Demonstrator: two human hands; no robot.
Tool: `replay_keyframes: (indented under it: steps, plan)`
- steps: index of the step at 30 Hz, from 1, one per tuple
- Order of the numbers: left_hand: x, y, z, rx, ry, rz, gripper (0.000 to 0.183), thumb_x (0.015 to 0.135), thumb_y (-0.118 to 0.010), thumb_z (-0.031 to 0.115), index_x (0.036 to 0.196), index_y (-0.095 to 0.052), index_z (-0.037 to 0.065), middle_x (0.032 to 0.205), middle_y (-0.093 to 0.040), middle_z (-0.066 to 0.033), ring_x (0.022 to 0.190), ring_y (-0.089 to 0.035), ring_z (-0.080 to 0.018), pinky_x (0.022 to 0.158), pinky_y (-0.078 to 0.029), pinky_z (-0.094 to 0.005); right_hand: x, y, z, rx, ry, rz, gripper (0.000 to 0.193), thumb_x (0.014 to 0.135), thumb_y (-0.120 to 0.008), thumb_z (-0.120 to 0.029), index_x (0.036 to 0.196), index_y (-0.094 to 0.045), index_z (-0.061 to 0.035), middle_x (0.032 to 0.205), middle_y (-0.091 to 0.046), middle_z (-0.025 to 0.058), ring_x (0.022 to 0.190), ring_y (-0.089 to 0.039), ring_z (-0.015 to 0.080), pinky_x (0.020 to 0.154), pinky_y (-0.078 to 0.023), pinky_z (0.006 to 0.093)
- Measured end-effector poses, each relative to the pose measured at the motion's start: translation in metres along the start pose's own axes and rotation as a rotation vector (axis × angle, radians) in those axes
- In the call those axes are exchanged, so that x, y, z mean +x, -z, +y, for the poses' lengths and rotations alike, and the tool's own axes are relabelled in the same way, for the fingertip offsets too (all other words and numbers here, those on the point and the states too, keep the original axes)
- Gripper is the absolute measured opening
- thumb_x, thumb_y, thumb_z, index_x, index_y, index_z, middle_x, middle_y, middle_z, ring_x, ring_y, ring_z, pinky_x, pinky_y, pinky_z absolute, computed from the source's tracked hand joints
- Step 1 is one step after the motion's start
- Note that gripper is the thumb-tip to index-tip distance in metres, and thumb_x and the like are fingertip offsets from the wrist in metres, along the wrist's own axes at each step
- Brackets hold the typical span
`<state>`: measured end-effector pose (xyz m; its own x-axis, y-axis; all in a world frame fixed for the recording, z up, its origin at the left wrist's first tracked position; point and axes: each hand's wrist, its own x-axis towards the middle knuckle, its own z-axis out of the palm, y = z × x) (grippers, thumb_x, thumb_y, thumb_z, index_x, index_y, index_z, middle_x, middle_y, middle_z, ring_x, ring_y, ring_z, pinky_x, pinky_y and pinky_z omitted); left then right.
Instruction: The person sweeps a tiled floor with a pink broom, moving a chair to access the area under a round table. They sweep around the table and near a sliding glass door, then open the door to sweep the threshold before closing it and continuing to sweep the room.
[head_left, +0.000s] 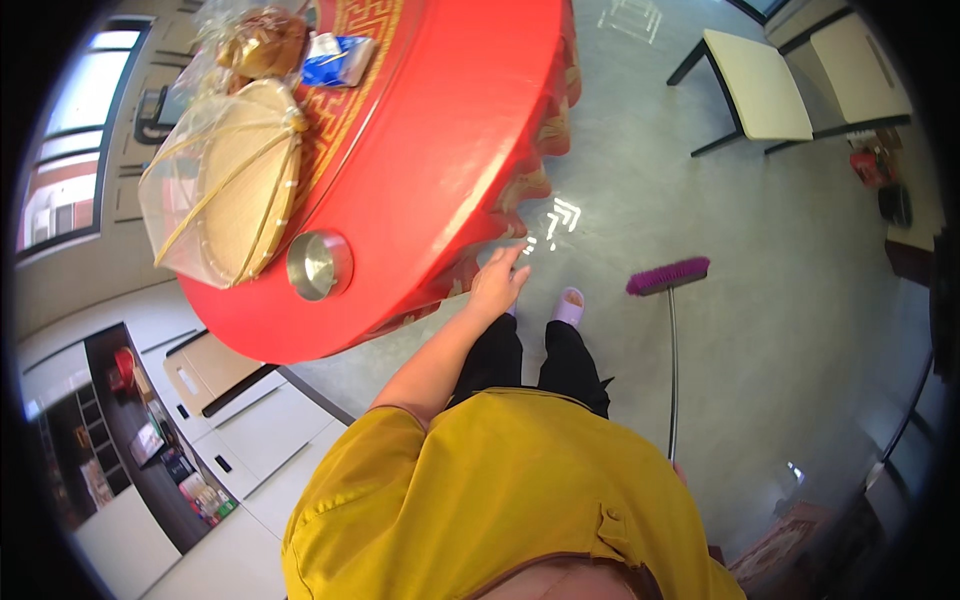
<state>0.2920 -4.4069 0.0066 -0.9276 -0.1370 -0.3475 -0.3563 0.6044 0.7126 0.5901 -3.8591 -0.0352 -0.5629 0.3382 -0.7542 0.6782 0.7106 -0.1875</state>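
My left hand (497, 282) reaches forward beside the hanging, ruffled edge of the red tablecloth (430, 170). Its fingers are loosely spread and hold nothing; whether they brush the cloth I cannot tell. To my right a broom (668, 277) with purple bristles rests on the floor, its thin grey handle slanting back toward my side. Only a sliver of my right hand (681, 473) shows past my yellow shirt, at the upper part of the handle, closed on it. On the table sit a round metal bowl (320, 265) and a woven basket (245, 185) with a mesh cover.
Farther along the table lie bread in clear plastic (262, 42) and a blue-and-white packet (337, 60). A cream chair (757, 85) stands at far right. At left are a wooden-topped chair (215, 372) and shelves (130, 420). My lilac slipper (568, 308) is on the grey floor (620, 370).
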Motion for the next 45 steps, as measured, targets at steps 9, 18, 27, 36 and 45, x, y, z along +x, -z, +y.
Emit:
replay_keyframes:
  steps: [9, 18, 27, 36, 45]
  plan:
    - [0.158, -0.041, -0.028, -0.279, -0.049, 0.292, 0.053, 0.088, -0.044, 0.033, 0.127, -0.037, -0.002, 0.132, -0.037, -0.0213, 0.124, -0.033, -0.0303, 0.102, -0.024, -0.0366, -0.030, -0.013, -0.080, 0.135, -0.035, 0.015, 0.027, 0.089, -0.046, -0.029, 0.090, -0.055, -0.0041, 0.055, -0.044, 0.0013, 0.047, -0.042, 0.0113, 0.044, -0.035, 0.0285]
    - [0.183, -0.004, -0.018, -0.326, -0.228, 0.755, 0.048, 0.089, -0.043, 0.028, 0.125, -0.039, -0.003, 0.130, -0.039, -0.0186, 0.122, -0.036, -0.0271, 0.100, -0.027, -0.0359, 0.095, -0.077, -0.236, 0.017, 0.252, -0.248, 0.025, 0.085, -0.052, -0.027, 0.103, -0.054, -0.0100, 0.068, -0.056, 0.0176, 0.063, -0.056, 0.0342, 0.055, -0.043, 0.0390]
    - [0.174, -0.001, -0.022, 0.246, -0.337, 0.935, 0.043, 0.090, -0.042, 0.023, 0.124, -0.041, -0.003, 0.128, -0.042, -0.0159, 0.119, -0.039, -0.0240, 0.098, -0.031, -0.0352, 0.199, -0.291, -0.417, -0.267, 0.647, -0.632, 0.021, 0.087, -0.046, -0.030, 0.101, -0.048, -0.0138, 0.074, -0.061, 0.0145, 0.070, -0.060, 0.0335, 0.061, -0.047, 0.0450]
    - [0.208, 0.011, -0.038, -0.225, -0.428, 0.849, 0.039, 0.088, -0.045, 0.018, 0.122, -0.043, -0.002, 0.124, -0.046, -0.0138, 0.115, -0.042, -0.0230, 0.096, -0.035, -0.0340, 0.226, -0.159, -0.309, -0.012, 0.151, -0.420, 0.035, 0.087, -0.043, -0.030, 0.123, -0.046, -0.0254, 0.102, -0.059, 0.0144, 0.092, -0.056, 0.0315, 0.079, -0.044, 0.0395]
    - [0.257, 0.039, -0.047, -0.896, -0.263, 0.394, 0.034, 0.089, -0.046, 0.016, 0.118, -0.045, -0.001, 0.119, -0.049, -0.0121, 0.110, -0.045, -0.0237, 0.094, -0.038, -0.0363, 0.038, -0.077, -0.171, 0.219, -0.322, 0.011, 0.037, 0.085, -0.045, -0.017, 0.121, -0.047, -0.0074, 0.063, -0.051, 0.0151, 0.052, -0.047, 0.0189, 0.052, -0.041, 0.0323]
